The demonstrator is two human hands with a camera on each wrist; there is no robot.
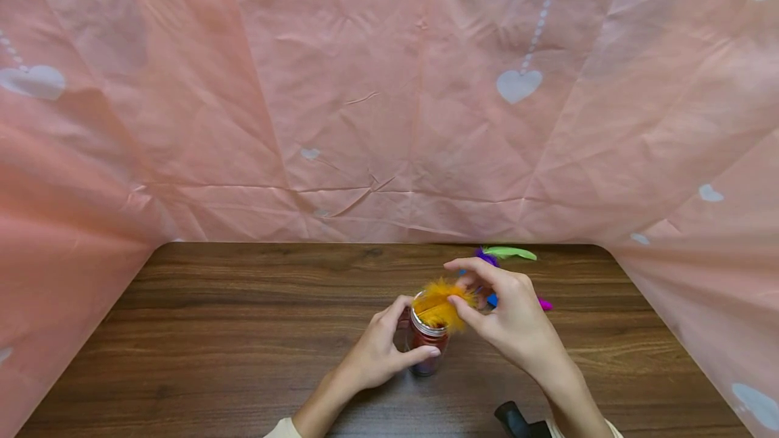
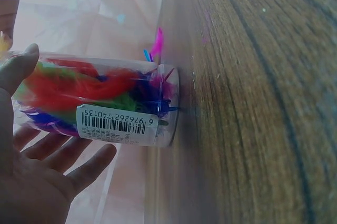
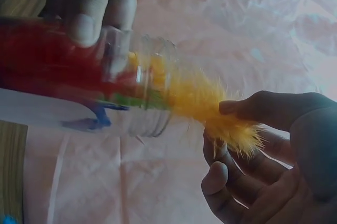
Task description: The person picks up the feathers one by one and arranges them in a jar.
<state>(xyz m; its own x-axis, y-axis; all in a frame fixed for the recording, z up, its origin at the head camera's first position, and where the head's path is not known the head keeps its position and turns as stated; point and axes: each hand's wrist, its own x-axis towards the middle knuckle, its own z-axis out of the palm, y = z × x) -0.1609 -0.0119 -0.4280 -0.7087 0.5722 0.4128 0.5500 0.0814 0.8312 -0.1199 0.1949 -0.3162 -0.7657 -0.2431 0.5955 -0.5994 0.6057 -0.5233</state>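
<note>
A clear plastic jar (image 1: 428,350) with a threaded mouth stands on the wooden table, its base at the tabletop in the left wrist view. Red, green, blue and purple feathers (image 2: 79,87) fill it, and a white barcode label (image 2: 118,125) is stuck on its side. My left hand (image 1: 382,347) holds the jar near its top, with thumb and fingers on opposite sides. Between thumb and fingertips, my right hand (image 1: 517,316) pinches a fluffy orange feather (image 3: 197,100). Part of that feather lies inside the jar's mouth; the rest sticks out.
Behind my right hand lie loose feathers: light green (image 1: 512,253), purple (image 1: 487,257), blue (image 1: 491,300) and magenta (image 1: 546,304), partly hidden. A black object (image 1: 517,419) is beside my right wrist. A pink sheet with white hearts (image 1: 389,120) hangs around the table (image 1: 213,330).
</note>
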